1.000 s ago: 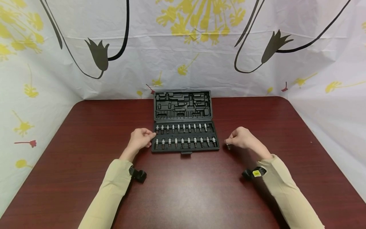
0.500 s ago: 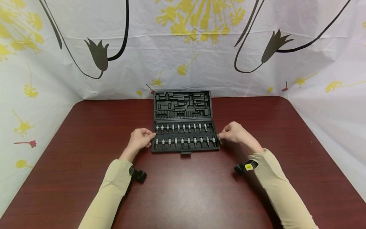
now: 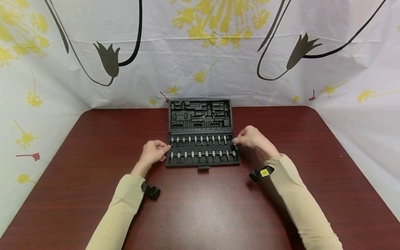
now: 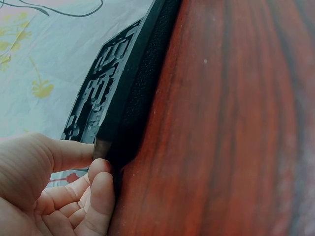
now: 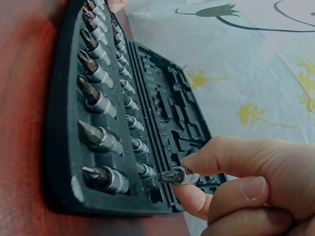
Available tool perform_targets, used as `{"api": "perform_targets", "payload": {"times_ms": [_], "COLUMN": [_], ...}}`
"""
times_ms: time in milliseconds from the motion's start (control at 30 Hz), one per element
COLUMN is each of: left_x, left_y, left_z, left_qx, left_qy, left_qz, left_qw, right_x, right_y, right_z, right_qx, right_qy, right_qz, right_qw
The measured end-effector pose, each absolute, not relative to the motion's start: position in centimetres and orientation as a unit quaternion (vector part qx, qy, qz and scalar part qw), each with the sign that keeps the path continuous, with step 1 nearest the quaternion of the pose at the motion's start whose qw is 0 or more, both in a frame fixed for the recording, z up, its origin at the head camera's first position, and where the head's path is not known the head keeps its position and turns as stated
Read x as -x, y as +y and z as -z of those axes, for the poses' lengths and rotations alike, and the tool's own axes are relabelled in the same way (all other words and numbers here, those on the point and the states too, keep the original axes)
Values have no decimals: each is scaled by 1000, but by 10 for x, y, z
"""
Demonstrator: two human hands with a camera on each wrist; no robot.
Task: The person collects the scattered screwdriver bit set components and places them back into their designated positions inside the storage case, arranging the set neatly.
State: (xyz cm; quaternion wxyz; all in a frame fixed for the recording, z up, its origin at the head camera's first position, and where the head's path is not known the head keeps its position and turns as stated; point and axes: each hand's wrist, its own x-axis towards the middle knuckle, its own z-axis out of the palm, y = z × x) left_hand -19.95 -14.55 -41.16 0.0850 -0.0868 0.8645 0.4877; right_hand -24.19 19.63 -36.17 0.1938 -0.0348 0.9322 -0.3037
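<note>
A black socket case (image 3: pixel 203 147) lies with its lid raised, two rows of silver bit sockets (image 5: pixel 103 105) in its tray. At the case's left edge, my left hand (image 3: pixel 152 152) pinches the rim between thumb and fingers; the left wrist view shows the thumb (image 4: pixel 74 155) on the rim's top. My right hand (image 3: pixel 253 137) is over the tray's right end. Between its thumb and index finger it pinches one bit socket (image 5: pixel 181 176), the bit pointing away from the fingers. Under this socket, a vacant slot (image 5: pixel 156 195) shows at the end of the back row.
The moulded lid (image 3: pixel 200 114) leans back close to the patterned white sheet (image 3: pixel 200 83) behind the table. A latch (image 3: pixel 204 167) sticks out at the case's front. The dark red wooden table (image 3: pixel 200 208) extends around the case. Each wrist carries a small black camera (image 3: pixel 152 191).
My right hand has moved left and away from me, from the table beside the case to over the tray's right end, carrying the bit socket. The left hand has stayed at the rim.
</note>
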Motion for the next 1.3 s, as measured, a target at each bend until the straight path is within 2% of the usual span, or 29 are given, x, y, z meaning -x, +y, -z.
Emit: {"api": "perform_targets", "payload": {"times_ms": [367, 633, 1300], "left_x": [198, 198, 198], "left_y": [-146, -146, -146], "left_z": [410, 412, 411], "left_qx": [84, 83, 80], "left_qy": [864, 862, 862], "left_qz": [-490, -492, -494], "left_qw": [85, 84, 84], "right_x": [255, 264, 262], "right_y": [187, 182, 178], "right_z": [365, 376, 377], "right_qx": [25, -15, -24], "right_qy": [934, 930, 954], "right_qz": [305, 323, 271], "right_qw": [185, 176, 127]}}
